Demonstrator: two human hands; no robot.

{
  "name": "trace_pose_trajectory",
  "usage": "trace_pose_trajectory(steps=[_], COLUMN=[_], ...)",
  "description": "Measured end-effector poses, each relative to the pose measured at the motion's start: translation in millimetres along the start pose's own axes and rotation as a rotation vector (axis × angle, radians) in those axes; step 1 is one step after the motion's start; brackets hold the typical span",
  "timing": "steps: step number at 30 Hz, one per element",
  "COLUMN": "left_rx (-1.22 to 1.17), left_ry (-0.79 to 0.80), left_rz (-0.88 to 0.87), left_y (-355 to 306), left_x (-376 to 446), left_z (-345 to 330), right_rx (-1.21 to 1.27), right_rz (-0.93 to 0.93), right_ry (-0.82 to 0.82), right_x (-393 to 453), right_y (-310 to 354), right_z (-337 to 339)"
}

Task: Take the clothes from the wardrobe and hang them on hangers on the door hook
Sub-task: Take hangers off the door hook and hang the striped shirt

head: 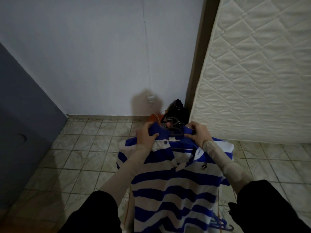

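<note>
A blue and white striped polo shirt (175,185) hangs in front of me over the tiled floor. My left hand (145,134) grips the left side of its blue collar. My right hand (197,132) pinches the right side of the collar. Between my hands a dark hanger (175,127) sits inside the neck opening, its hook rising above the collar. Several blue hangers (222,224) show at the bottom right, partly hidden by the shirt and my sleeve.
A quilted white mattress (259,73) leans upright at the right beside a brown frame (198,56). A grey-blue panel (25,123) stands at the left. A black bag (178,106) and an orange object (155,117) lie at the wall's foot.
</note>
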State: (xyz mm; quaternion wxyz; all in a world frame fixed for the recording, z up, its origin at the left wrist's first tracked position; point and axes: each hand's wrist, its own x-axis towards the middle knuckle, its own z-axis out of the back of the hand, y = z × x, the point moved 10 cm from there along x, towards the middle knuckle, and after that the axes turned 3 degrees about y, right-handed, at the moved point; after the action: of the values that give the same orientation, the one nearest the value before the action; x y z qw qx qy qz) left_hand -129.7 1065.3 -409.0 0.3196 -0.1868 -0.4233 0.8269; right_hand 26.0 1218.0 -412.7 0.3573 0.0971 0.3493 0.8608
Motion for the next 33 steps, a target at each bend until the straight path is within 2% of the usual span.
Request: trace_pose_trajectory(steps=[8,22,25,29,33], left_rx=[0.059,0.137,0.068,-0.095,-0.230], left_ry=[0.021,-0.113,-0.088,-0.090,-0.022], left_rz=[-0.024,-0.199,-0.142,0.050,0.141], left_y=[-1.5,-15.8,-2.1,37.3,57.1], left_x=[-21.1,-93.1,-109.7,-143.5,-168.4], left_z=[0.0,10.6,1.6,-17.4,-36.3], right_rx=[-0.012,0.007,0.059,0.110,0.147], right_rz=[-0.080,0.153,0.156,0.147,-0.012], right_ry=[0.043,-0.163,-0.229,-0.280,-0.173], right_x=[-17.8,-92.0,-113.9,-140.8,-150.3], right_y=[-10.1,41.4,41.4,25.0,-1.1], right_z=[-3.6,16.1,17.6,9.5,-11.9])
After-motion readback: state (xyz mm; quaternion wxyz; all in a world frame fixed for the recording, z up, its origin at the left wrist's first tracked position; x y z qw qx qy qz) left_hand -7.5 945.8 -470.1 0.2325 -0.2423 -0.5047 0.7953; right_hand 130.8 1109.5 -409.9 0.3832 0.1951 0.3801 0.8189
